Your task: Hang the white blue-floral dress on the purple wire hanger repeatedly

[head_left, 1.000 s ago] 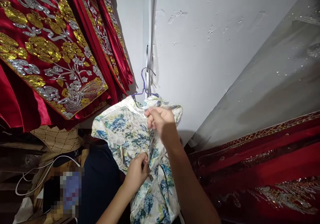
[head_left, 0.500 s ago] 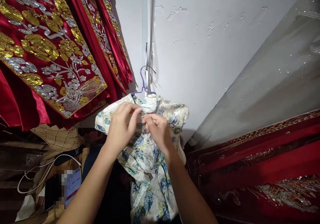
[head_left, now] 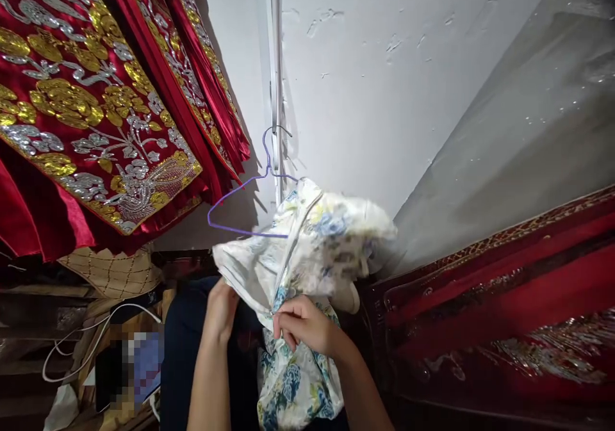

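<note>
White cloth printed with blue flowers hangs at the lower middle: the floral garment (head_left: 294, 386), its lower end beside the person's dark-clad leg (head_left: 185, 348). Left of the leg, a white cable (head_left: 44, 368) curls near a blurred-out device (head_left: 145, 360), both well apart from the cloth.

The right hand (head_left: 303, 324) pinches the garment's edge between thumb and bent fingers, near the foot of a long pale strip, probably because a hold there controls the loose cloth. The left hand (head_left: 221, 309) sits at the white edge to its left; the cloth hides its fingertips, so I cannot tell whether they grip, though the placing suggests steadying that side.

Beyond the hands, the garment's upper part bunches at the right side of a purple hanger (head_left: 250, 233), whose left arm is bare. The hanger's hook sits at a pale upright rail (head_left: 274, 47), which seems to take the weight and leave both hands for the cloth. Red embroidered garments (head_left: 67, 104) hang at upper left, a grey translucent sheet (head_left: 500, 143) at right above red beaded cloth (head_left: 509, 322). Behind stands a white wall (head_left: 360, 111).
</note>
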### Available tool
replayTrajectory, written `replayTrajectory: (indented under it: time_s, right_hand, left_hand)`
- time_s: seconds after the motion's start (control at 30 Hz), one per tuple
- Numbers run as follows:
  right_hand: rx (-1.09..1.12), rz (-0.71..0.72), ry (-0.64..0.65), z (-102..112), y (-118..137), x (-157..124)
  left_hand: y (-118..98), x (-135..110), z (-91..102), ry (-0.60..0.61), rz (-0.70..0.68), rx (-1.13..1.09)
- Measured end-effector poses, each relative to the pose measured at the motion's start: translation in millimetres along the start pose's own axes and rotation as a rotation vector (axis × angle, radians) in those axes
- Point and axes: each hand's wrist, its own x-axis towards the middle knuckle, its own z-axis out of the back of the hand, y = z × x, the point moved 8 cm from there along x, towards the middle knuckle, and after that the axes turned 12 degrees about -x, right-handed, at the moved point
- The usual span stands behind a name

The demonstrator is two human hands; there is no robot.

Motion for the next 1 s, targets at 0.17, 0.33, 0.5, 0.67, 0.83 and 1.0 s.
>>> replayTrajectory:
  time_s: [0.17, 0.33, 0.5, 0.67, 0.83, 1.0]
  right_hand:
    - [-0.009, 0.03, -0.143, 33.7, 8.7, -21.9]
    - [0.158, 0.202, -0.679, 68.5, 31.2, -36.8]
    - [0.177, 0.152, -0.636, 48.5, 41.8, -30.1]
    - [0.016, 0.075, -0.728, 64.2, 43.1, -45.7]
    - [0.153, 0.171, -1.172, 85.4, 45.1, -77.6]
    - [0.161, 0.19, -1.007, 72.6, 45.1, -67.0]
  left_hand:
    - [2.2, -22.0, -41.8, 0.155, -0.007, 0.123]
    - [-38.9, -48.6, -68.9, 0.256, -0.116, 0.033]
    - [-56.6, -89.2, -110.7, 0.543, -0.173, 0.14]
    - [-79.7, -89.0, -98.2, 0.384, -0.343, 0.059]
    - [-85.1, -92.5, -94.2, 0.337, -0.386, 0.016]
    - [-68.2, -114.9, -128.1, 0.477, -0.29, 0.132]
